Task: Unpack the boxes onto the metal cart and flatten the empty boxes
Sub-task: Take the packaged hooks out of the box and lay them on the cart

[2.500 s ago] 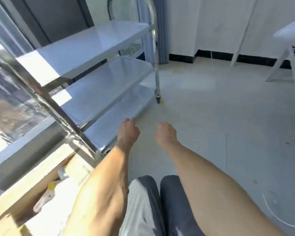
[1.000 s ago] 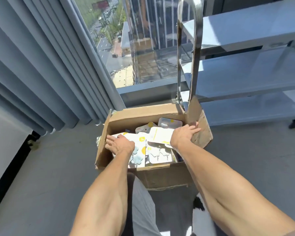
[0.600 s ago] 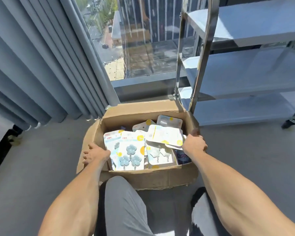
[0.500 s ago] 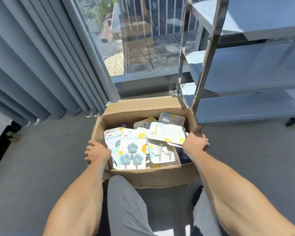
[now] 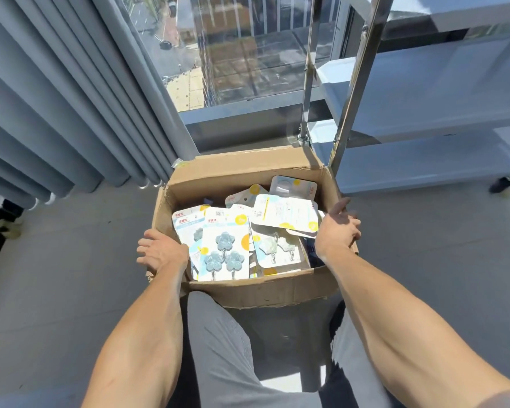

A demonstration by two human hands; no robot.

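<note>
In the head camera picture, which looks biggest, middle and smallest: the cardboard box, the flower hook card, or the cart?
1. Metal cart, biggest, though cut off by the frame.
2. Cardboard box.
3. Flower hook card, smallest; it lies inside the box.
</note>
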